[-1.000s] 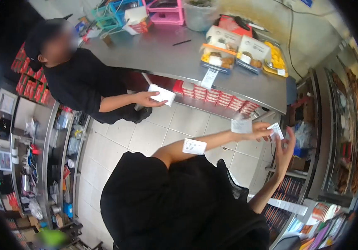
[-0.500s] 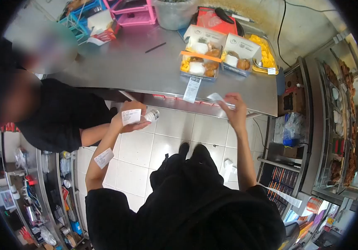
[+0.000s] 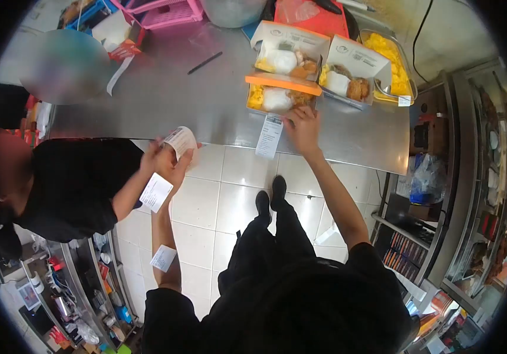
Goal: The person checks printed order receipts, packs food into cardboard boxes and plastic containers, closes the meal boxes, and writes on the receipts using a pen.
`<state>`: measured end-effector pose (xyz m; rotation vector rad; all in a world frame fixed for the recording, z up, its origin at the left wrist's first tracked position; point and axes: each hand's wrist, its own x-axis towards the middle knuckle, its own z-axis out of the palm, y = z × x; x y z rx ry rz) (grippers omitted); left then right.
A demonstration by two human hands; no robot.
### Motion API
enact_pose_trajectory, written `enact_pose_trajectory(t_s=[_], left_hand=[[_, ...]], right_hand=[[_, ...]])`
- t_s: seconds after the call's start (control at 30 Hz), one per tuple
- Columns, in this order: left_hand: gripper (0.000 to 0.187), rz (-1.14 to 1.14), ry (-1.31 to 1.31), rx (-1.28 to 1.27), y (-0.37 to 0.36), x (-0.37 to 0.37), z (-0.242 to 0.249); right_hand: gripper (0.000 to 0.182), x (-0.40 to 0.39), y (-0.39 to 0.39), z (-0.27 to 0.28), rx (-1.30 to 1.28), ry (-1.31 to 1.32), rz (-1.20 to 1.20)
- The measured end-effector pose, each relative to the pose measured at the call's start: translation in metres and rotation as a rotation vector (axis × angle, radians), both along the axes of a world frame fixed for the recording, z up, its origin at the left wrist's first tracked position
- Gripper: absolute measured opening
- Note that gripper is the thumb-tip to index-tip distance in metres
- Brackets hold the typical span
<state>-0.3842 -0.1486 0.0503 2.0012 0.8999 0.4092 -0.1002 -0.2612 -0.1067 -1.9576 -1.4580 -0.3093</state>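
My right hand (image 3: 304, 128) is at the front of an open meal box (image 3: 282, 81) with an orange flap edge, fingers curled, thumb side beside a printed receipt (image 3: 269, 137). The receipt hangs from the box front over the counter edge. What those fingers pinch is hidden. My left hand (image 3: 178, 167) is closed around a curled printed paper (image 3: 181, 141) beside a co-worker's hand (image 3: 153, 154). A white label (image 3: 156, 192) sticks to my left wrist, another label (image 3: 163, 258) to the forearm. The boxes contain rice, fried pieces and yellow food.
Another open meal box (image 3: 351, 62) stands to the right, beside a tray of yellow food (image 3: 383, 50). A black stick (image 3: 205, 62) lies on the steel counter (image 3: 206, 103). A pink basket (image 3: 165, 13) is at the back. A co-worker (image 3: 82, 189) stands close on my left.
My right hand has moved left to the front box; the white slip it held no longer shows in it. My left hand has moved up and left, and the clear bottle there is out of sight.
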Motion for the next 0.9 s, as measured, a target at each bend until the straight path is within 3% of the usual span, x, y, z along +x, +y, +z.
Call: enact_pose_trajectory(t_s=[0.13,0.17,0.27,0.37,0.43,0.47,0.53,0.57,0.6,0.63,0.67,0.73,0.77,0.83,0.9], left_hand=[[0.028,0.306,-0.403,-0.634,-0.011,0.011,-0.077],[0.030,0.363,-0.371,-0.753,-0.010,0.016,-0.086],[0.031,0.429,-0.304,-0.668,-0.009,0.036,-0.107],[0.028,0.240,-0.119,-0.311,-0.012,0.053,-0.127],[0.028,0.108,-0.055,-0.045,-0.014,0.060,-0.158],[0.032,0.044,0.065,-0.049,-0.019,0.072,-0.149],[0.034,0.044,0.275,0.189,-0.030,0.076,-0.238],[0.035,-0.116,0.340,0.318,-0.033,0.090,-0.222],[0.038,-0.278,0.402,0.446,-0.038,0.104,-0.207],[0.041,-0.296,0.461,0.494,-0.047,0.113,-0.211],[0.047,-0.181,0.451,0.326,-0.055,0.122,-0.209],[0.045,-0.320,0.248,0.393,-0.047,0.129,-0.222],[0.043,-0.366,0.321,0.431,-0.044,0.132,-0.216],[0.038,-0.444,0.475,0.504,-0.042,0.130,-0.204],[0.036,-0.385,0.449,0.493,-0.040,0.124,-0.211]], right_hand=[[0.012,0.005,0.003,-0.012,0.034,0.007,0.019],[0.012,0.005,0.003,-0.012,0.051,0.006,0.016],[0.024,0.008,0.003,-0.015,0.029,-0.011,0.018],[0.040,0.003,0.003,0.004,-0.073,0.288,-0.043],[0.050,-0.001,0.001,0.009,-0.090,0.214,-0.068],[0.056,0.000,0.001,0.010,-0.089,0.173,-0.081],[0.054,-0.009,-0.014,0.012,-0.037,0.109,-0.136],[0.054,-0.012,-0.021,0.012,-0.009,0.074,-0.164],[0.050,-0.011,-0.025,0.004,0.052,0.238,-0.249],[0.047,-0.008,-0.031,-0.009,0.113,0.401,-0.332],[0.045,-0.002,-0.033,-0.011,0.175,0.564,-0.412],[0.035,0.022,-0.027,-0.003,-0.127,0.760,-0.377],[0.032,0.034,-0.023,0.002,-0.279,0.853,-0.353],[0.026,0.052,-0.017,-0.002,-0.320,0.688,-0.214],[0.020,0.052,-0.007,-0.002,-0.324,0.576,-0.118]])
